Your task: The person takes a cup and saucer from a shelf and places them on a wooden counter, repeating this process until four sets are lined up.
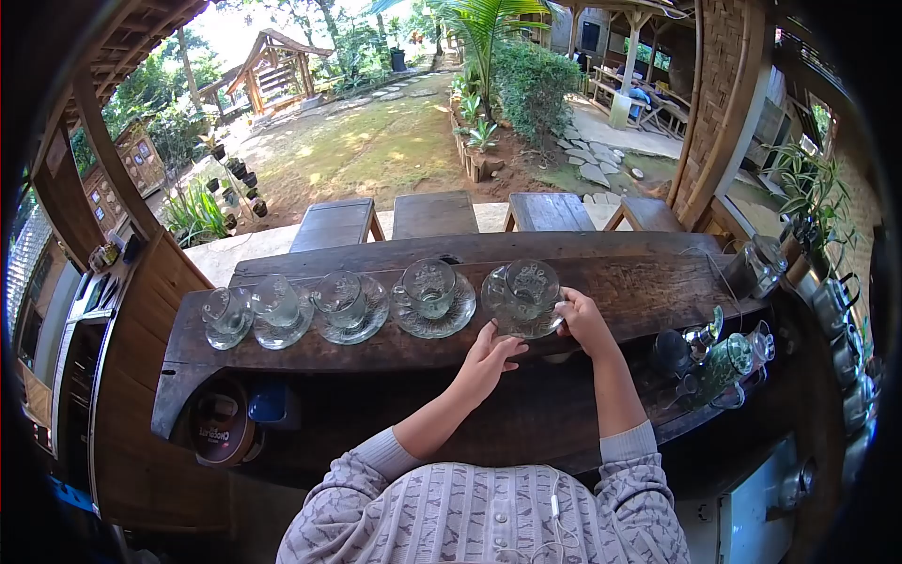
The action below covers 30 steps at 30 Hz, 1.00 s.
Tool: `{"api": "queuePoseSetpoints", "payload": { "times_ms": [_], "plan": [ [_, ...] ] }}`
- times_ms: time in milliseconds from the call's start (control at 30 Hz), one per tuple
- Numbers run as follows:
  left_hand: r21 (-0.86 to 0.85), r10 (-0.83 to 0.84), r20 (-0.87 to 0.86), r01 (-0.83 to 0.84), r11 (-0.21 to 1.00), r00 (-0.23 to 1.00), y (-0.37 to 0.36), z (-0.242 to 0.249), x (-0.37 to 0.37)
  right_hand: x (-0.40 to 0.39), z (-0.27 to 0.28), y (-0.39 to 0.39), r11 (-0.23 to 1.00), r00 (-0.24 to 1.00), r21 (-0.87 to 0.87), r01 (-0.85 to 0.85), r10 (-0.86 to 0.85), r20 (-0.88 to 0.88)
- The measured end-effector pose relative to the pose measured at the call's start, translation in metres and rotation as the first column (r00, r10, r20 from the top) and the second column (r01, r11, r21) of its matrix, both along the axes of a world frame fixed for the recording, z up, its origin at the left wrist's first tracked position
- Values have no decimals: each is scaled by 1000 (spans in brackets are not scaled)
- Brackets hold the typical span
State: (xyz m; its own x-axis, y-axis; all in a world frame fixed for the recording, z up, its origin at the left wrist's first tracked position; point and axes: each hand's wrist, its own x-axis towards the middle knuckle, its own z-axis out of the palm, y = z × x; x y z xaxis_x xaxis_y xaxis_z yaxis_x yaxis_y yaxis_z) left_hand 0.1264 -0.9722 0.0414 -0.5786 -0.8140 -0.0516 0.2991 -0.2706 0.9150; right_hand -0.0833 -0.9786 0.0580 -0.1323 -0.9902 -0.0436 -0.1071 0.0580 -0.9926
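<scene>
A clear glass cup [532, 284] stands on a clear glass saucer [526, 325] at the right end of a row on the dark wooden counter. My right hand [584, 321] is closed on the saucer's right rim, with some fingertips hidden. At the saucer's near left edge is my left hand [489, 359]; one fingertip touches the rim and the other fingers are apart and stretched out. To the left, several similar glass cups, the closest being a patterned cup [429, 287], sit on their own saucers.
The wooden counter [648, 282] runs across in front of me. Glassware, including a green-tinted glass pitcher [728, 359], stands on the lower right shelf. A round brown tin [222, 423] and a blue container [268, 402] are at lower left. Wooden stools [432, 214] line the far side.
</scene>
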Motion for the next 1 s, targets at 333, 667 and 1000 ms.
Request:
{"api": "queuePoseSetpoints", "payload": {
  "times_ms": [333,667,1000],
  "plan": [
    [66,8,-2,-8,998,1000,-13,-3,-7,-11,-15,-25,998,996,-66,-21,15,-89],
    [89,9,7,-10,996,1000,-21,-8,-5,-8,-20,-29,998,993,-62,-27,20,-113],
    [114,22,-21,-19,993,1000,-19,-9,-4,-8,-23,-29,999,991,-50,-13,7,-131]
  ]
}}
